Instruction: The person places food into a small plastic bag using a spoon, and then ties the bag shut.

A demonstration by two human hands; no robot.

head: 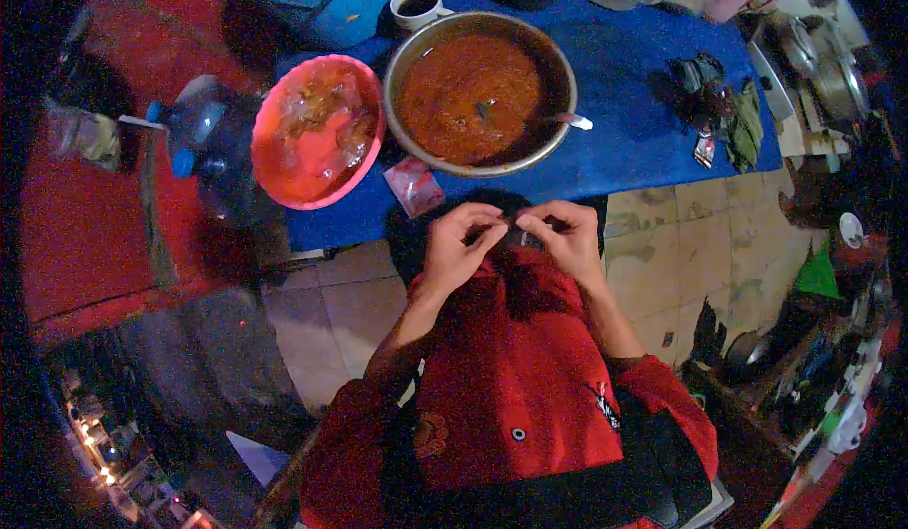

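Observation:
My left hand [464, 241] and my right hand [564, 234] are raised close together over my lap, just off the table's near edge. Thumb and fingertips are pinched on each; a small, dark thing may be between them, too dim to name. Beyond them stands a large metal bowl [472, 99] of reddish-brown sauce or paste, with a utensil's white handle [580, 121] over its right rim. To its left a pink plastic basin [264, 163] holds clear plastic bags with orange-brown contents. A small transparent packet with red markings [414, 187] lies by my left hand.
A white cup of dark liquid [417, 5] stands behind the bowl on the blue-covered table [631, 146]. A blue container [319, 4] is at the back left. Dark crumpled items and a small wrapper [704, 148] lie at the right. Large clear bottles [206, 124] are left of the table.

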